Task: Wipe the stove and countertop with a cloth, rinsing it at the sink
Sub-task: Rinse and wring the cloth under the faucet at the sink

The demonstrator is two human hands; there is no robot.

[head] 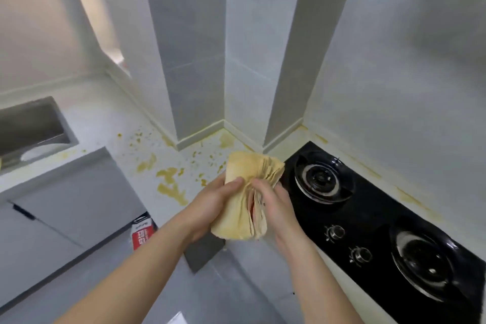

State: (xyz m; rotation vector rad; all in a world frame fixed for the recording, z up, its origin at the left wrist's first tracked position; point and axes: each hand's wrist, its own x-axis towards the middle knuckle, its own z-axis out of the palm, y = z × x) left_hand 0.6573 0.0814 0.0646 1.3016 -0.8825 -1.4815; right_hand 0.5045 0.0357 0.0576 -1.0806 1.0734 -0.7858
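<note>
Folding comes first: I hold the bunched yellow cloth (246, 192) at mid-frame, left hand (213, 205) and right hand (276, 205) both closed on it, and I judge a flat pad would wipe best. Yellow splatters (168, 181) dot the white countertop (105, 123); black glass two-burner stove (368, 218) lower right, steel sink (31, 123) at left.
</note>
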